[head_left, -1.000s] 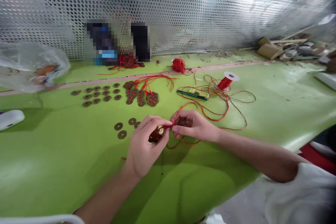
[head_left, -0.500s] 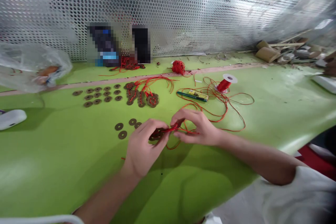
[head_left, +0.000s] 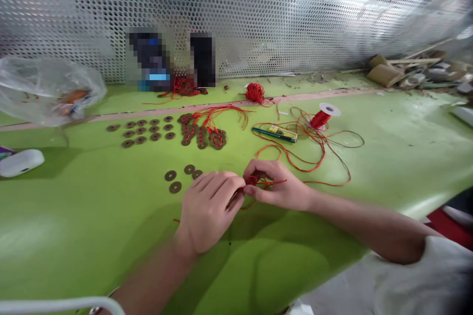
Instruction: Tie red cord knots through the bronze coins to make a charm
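Note:
My left hand (head_left: 212,209) is closed around a bundle of bronze-coloured coins (head_left: 232,200), most of it hidden under the fingers. Close against it, my right hand (head_left: 279,189) pinches red cord (head_left: 253,180) between thumb and forefinger, where the cord leaves the coins. A loose cord end passes across the right fingers. Several loose coins with holes (head_left: 175,187) lie just left of my left hand. Beyond them are rows of more such coins (head_left: 140,130) and finished-looking coin pieces strung with red cord (head_left: 217,139).
Red cord runs in loops from a white-ended spool (head_left: 320,117) on the green table (head_left: 399,142). A green pen (head_left: 273,134) and a yellow packet (head_left: 284,133) lie beside it. Farther back are a red cord ball (head_left: 254,93), a plastic bag (head_left: 48,91) and tape rolls (head_left: 386,74).
My left fingers have folded over the coins, covering more of them. The right hand has turned slightly, and a cord end now lies over its fingers. The view has shifted a little.

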